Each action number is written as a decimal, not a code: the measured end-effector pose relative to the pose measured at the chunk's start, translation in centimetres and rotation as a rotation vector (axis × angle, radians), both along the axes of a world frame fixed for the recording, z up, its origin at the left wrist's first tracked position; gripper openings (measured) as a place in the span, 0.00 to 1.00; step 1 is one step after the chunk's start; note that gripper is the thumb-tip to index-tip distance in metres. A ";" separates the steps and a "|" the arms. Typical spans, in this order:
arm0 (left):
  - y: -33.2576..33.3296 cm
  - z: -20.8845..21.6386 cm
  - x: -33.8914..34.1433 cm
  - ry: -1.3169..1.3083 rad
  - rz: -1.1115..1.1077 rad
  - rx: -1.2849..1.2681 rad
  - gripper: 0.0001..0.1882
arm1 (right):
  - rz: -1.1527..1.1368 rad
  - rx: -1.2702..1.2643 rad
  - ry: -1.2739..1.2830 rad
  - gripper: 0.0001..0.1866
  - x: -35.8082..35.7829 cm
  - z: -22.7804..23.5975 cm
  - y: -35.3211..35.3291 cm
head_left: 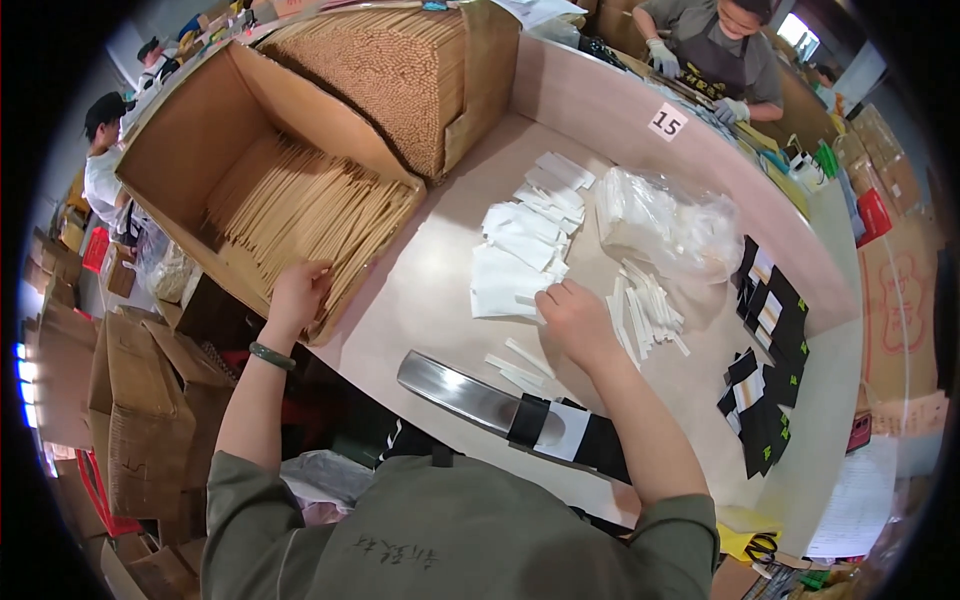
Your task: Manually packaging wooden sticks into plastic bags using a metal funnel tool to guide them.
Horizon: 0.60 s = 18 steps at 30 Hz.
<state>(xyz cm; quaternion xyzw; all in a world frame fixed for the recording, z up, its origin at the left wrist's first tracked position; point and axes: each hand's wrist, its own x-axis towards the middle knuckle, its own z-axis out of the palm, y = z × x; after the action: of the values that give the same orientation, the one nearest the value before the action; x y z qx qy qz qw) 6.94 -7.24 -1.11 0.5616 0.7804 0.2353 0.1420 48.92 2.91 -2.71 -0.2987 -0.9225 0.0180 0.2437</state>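
My left hand (300, 297) reaches over the near edge of an open cardboard box (190, 150). Its fingers are closed at the near ends of many thin brown sticks (300, 212) lying in the box; exactly how many it grips is hidden. My right hand (578, 318) is over the table, fingertips pinched on a small white strip (526, 300) at the lower edge of a spread of flat white sheets (508, 280). Beside that hand lie a pile of loose white strips (645, 312) and a few more strips (520, 368).
A second box (390, 80) packed with brown sticks stands behind. A clear plastic bag (670, 220) holds white pieces. A curved metal piece with a black band (455, 388) lies near me. Black packages (765, 410) line the right. Across the partition (690, 140), a gloved co-worker (715, 60) works.
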 end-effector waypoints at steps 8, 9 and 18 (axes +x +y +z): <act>-0.1 -0.4 -1.0 0.337 -0.014 -0.029 0.12 | -0.309 -0.496 -0.147 0.05 -3.2 3.3 -2.7; -0.1 0.4 -0.3 0.265 0.035 0.004 0.11 | -0.318 -0.517 -0.160 0.05 -3.2 3.8 -4.4; -6.2 -5.8 12.9 -0.474 -0.004 0.363 0.04 | -0.138 -0.613 -0.046 0.03 -4.6 2.0 -13.7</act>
<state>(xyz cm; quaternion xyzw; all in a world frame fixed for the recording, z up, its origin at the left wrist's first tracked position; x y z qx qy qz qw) 19.82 -13.43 -6.94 0.5087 0.6694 0.4955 0.2180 44.34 -10.78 -0.68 -0.4206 -0.8569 0.2718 0.1222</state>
